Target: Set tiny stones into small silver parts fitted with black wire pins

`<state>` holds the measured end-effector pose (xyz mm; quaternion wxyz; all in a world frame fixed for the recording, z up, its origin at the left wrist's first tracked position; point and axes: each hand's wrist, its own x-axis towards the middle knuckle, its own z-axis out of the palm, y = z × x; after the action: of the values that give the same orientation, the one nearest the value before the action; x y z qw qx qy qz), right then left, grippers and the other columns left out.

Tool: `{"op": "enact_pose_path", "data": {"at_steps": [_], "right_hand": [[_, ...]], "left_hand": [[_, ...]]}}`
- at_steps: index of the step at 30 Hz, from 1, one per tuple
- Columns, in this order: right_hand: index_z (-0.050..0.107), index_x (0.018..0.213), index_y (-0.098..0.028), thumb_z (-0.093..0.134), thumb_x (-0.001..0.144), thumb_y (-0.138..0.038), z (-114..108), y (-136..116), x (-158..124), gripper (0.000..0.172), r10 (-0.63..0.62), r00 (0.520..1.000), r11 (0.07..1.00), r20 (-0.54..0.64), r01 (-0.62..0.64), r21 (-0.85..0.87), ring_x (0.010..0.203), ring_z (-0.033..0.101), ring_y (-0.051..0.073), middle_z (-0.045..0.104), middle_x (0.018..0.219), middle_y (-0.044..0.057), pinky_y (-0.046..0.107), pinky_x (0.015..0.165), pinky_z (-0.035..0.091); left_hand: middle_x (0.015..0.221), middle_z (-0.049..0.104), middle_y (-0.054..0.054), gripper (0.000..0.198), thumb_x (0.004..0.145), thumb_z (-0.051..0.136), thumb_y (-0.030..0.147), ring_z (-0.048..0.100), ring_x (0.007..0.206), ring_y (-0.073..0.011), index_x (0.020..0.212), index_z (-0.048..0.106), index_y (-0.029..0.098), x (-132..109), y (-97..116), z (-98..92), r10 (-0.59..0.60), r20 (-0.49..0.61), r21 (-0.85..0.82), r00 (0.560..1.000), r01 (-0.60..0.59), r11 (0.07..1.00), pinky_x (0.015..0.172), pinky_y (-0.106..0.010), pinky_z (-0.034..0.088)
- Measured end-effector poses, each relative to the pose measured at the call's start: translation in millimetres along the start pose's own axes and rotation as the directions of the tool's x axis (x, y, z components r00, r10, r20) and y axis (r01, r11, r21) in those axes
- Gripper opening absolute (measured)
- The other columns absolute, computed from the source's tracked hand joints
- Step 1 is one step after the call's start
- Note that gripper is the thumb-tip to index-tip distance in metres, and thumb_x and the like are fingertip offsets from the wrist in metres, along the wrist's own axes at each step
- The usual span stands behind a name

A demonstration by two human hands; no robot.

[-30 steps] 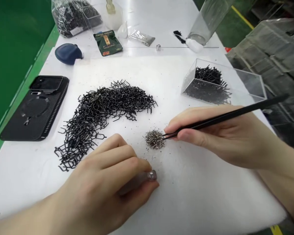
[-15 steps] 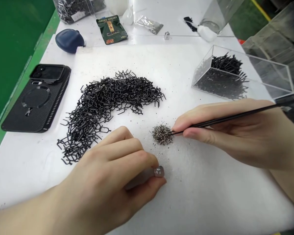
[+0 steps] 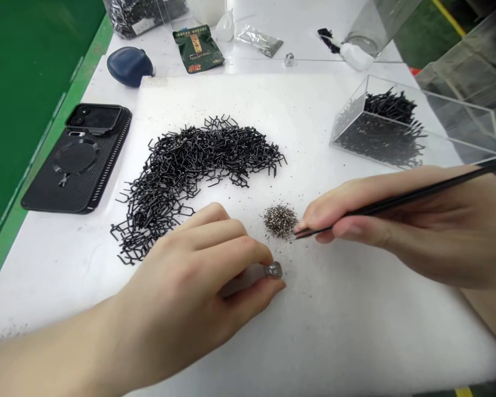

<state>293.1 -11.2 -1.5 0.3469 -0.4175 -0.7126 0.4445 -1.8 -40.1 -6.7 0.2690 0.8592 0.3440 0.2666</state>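
My right hand point(image 3: 380, 226) pinches slim black tweezers point(image 3: 434, 190), their fine tips resting just off the lower right edge of a small heap of glittery grey grains point(image 3: 280, 220). My left hand point(image 3: 177, 281) grips a small translucent piece with a metal tip point(image 3: 273, 270) between thumb and fingers, the tip poking out near the heap. A long curved mass of tangled black wire pieces point(image 3: 194, 171) lies just beyond my left fingers, on a white sheet point(image 3: 347, 331) dusted with specks.
A clear acrylic box point(image 3: 376, 129) holding black wire pieces stands at the right. A phone in a black case point(image 3: 80, 160) lies left of the sheet. A blue pouch point(image 3: 129, 66), green packet point(image 3: 197, 48), and plastic bag of black pieces point(image 3: 136, 16) lie beyond.
The whole scene has drifted right and upward in view as my head turned. The tweezer tips have shifted from the heap's right edge toward its lower right.
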Motion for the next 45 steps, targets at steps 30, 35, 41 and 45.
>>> {"op": "enact_pose_path", "data": {"at_steps": [30,35,41,45], "right_hand": [[0.098,0.117,-0.046,0.096,0.108,-0.033,6,-3,-6,0.015,-0.026,0.974,0.998,0.223,0.012,0.063,0.103,0.096,0.025,0.097,0.111,-0.002,0.029,0.086,0.079],[0.097,0.112,-0.041,0.097,0.106,-0.024,10,-6,-1,0.018,-0.028,0.976,0.994,0.216,0.005,0.107,0.095,0.095,0.023,0.096,0.105,-0.002,0.026,0.081,0.078],[0.096,0.107,-0.037,0.096,0.105,-0.025,10,-8,3,0.013,-0.066,0.970,0.996,0.234,0.051,0.072,0.094,0.095,0.023,0.096,0.103,-0.001,0.025,0.080,0.078],[0.094,0.104,-0.036,0.096,0.105,-0.026,10,-6,2,0.011,-0.062,0.975,0.998,0.211,0.054,0.045,0.091,0.095,0.024,0.095,0.100,-0.001,0.026,0.077,0.078]], "left_hand": [[0.084,0.074,0.001,0.019,0.117,0.074,0.018,0.069,0.088,-0.0191,0.102,0.087,0.017,3,4,-1.2,-0.028,0.068,0.040,0.997,0.025,0.999,0.090,-0.032,0.064],[0.109,0.086,-0.002,0.012,0.117,0.075,0.014,0.079,0.104,-0.0181,0.118,0.087,0.017,0,8,-2.3,-0.001,0.024,0.010,1.000,0.001,1.000,0.100,-0.030,0.069],[0.102,0.089,0.001,0.016,0.120,0.074,0.013,0.081,0.098,-0.0142,0.110,0.087,0.018,-7,10,-4.6,0.038,0.020,0.073,0.999,-0.040,0.997,0.097,-0.027,0.071],[0.102,0.090,0.002,0.016,0.118,0.077,0.013,0.081,0.098,-0.0128,0.107,0.087,0.019,-8,10,-4.9,0.055,0.018,0.107,0.998,-0.057,0.993,0.098,-0.024,0.070]]}}
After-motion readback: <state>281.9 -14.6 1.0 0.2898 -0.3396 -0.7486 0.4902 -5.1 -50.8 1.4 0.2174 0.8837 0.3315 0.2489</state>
